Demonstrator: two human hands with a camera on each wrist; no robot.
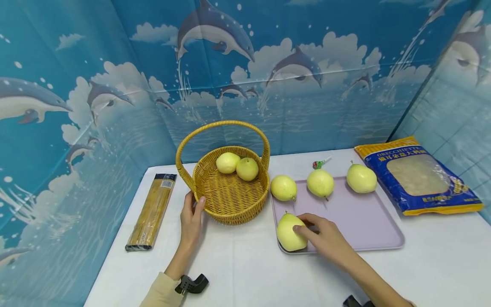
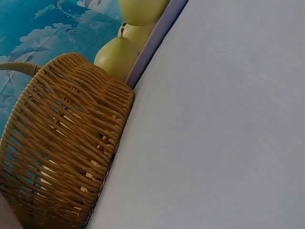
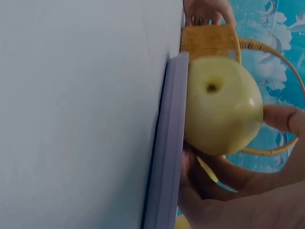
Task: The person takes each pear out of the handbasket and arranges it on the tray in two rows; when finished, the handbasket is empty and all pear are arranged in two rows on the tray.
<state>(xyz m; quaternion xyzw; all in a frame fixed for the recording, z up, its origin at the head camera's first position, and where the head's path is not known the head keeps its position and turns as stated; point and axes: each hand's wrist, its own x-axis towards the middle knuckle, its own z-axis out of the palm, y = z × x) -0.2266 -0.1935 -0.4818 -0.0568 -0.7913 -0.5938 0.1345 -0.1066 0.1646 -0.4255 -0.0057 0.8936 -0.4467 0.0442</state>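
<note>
A wicker basket (image 1: pixel 230 215) with a tall arched handle stands on the white table. Two yellow-green pears (image 1: pixel 247 169) lie inside it, toward the back. My left hand (image 1: pixel 192 219) grips the basket's near left side, thumb at the rim and fingers outside, partly hidden behind the weave. At the front left corner of the lilac tray (image 1: pixel 353 226), my right hand (image 1: pixel 324 234) holds a pear (image 1: pixel 290 232) between thumb and fingers. In the right wrist view this pear (image 3: pixel 224 105) sits against the tray's edge. Three other pears (image 1: pixel 320 183) are along the tray's back edge.
A clear-wrapped pack of long yellow-brown sticks (image 1: pixel 152 212) lies left of the basket. A wrapped lollipop (image 1: pixel 320 163) lies behind the tray. To its right is a blue and yellow bag of orecchiette (image 1: pixel 418 177). A dolphin-print curtain (image 1: pixel 230 85) hangs behind the table.
</note>
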